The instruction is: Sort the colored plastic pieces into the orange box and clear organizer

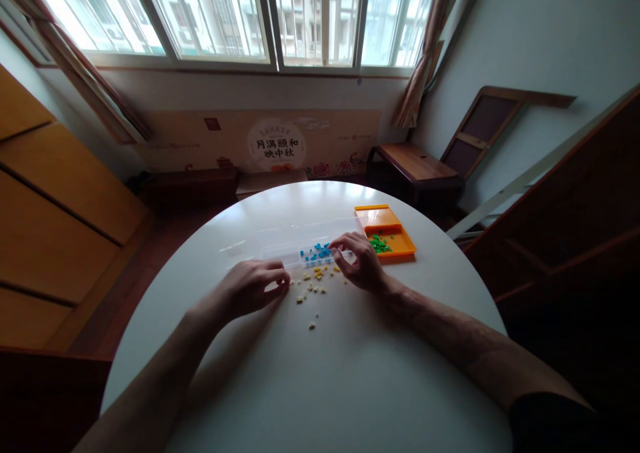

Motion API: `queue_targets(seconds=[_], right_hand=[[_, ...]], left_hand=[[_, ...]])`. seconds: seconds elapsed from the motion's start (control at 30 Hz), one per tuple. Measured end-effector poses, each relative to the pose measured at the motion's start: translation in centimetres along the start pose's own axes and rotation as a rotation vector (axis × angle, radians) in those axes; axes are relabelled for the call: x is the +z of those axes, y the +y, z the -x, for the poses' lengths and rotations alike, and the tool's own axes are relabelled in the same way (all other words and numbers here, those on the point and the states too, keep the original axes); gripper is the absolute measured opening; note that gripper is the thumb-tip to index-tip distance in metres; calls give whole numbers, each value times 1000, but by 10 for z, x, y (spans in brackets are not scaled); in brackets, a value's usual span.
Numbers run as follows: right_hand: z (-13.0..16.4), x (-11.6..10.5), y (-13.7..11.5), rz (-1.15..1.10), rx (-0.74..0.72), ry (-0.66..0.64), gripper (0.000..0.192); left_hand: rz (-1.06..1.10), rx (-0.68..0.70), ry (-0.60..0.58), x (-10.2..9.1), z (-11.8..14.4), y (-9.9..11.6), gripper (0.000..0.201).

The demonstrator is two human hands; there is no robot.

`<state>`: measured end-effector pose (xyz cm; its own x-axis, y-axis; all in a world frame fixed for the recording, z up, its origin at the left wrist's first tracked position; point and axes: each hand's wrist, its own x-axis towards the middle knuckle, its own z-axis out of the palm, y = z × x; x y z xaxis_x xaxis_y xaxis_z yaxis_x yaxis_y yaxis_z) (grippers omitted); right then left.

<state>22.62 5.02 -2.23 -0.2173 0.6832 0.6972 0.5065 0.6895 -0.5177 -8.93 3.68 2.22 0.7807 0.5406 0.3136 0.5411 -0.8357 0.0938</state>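
Yellow blocks and pale blocks are scattered on the white table, in front of a clear box in which blue blocks are held. Green blocks are contained in an orange tray, set to the right of the box. The left hand is placed just beside the pale blocks, its thumb and forefinger brought close together; the right hand is curled over the blue blocks, its fingertips narrowly spaced. Whether anything is gripped by either cannot be told. Beyond the table, a chair and a printed panel are seen beneath the window, which is flanked by curtains. The box's right end and part of the tray's left side are covered by the right hand. The box's far edges are barely made out against the table. Both forearms are cut off below, and the lower right corner is lost in shadow.
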Motion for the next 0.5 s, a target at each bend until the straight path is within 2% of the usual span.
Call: queue_targets(seconds=[0.17,0.5], right_hand=[[1,1,0,13,9,-4,11],[-1,4,-2,4,10,-17,11]], left_hand=[[-42,-19,30,2,3,-3,15],[-18,-35,2,2,4,-4,20]])
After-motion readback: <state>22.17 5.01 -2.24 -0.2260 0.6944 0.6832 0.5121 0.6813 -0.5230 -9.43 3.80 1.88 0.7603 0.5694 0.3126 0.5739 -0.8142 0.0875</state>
